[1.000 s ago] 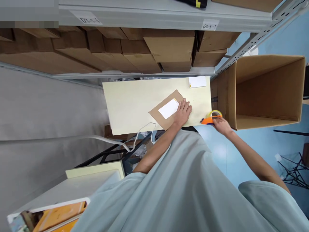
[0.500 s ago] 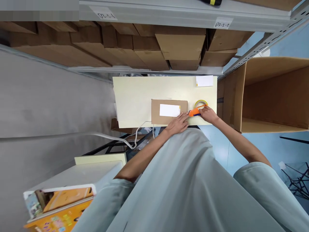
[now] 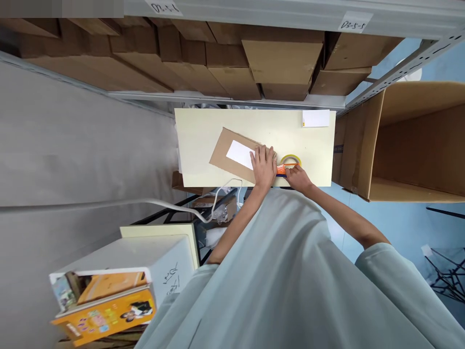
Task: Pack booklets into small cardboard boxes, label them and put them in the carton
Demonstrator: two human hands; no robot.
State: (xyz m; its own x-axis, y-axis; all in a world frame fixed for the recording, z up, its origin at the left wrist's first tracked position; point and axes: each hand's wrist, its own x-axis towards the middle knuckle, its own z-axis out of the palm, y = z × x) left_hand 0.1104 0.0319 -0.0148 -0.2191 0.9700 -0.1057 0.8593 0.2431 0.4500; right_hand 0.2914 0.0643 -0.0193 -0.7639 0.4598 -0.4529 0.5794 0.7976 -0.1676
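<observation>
A flat brown cardboard box [image 3: 221,149] with a white label [image 3: 239,152] lies turned at a slant on the cream tabletop [image 3: 201,121]. My left hand [image 3: 264,167] rests flat on the box's right part, fingers spread, covering the label's right end. Just right of the box, my right hand [image 3: 298,178] is closed around an orange tape dispenser [image 3: 281,169]. The dispenser carries a roll of tape [image 3: 290,156] with a yellow rim. Its front end is at the box's right edge, partly behind my left hand; whether tape touches the box I cannot tell.
A white slip [image 3: 316,118] lies at the table's back right corner. Shelving with several cardboard boxes [image 3: 283,58] stands behind. A large open carton [image 3: 417,145] is on the right. A white cable [image 3: 174,209] runs past the table's front left, above a white-and-orange box [image 3: 109,310].
The box has turned clockwise and shifted left. My left hand has moved up from its front corner onto its top. My right hand has brought the tape dispenser left, towards the box's edge.
</observation>
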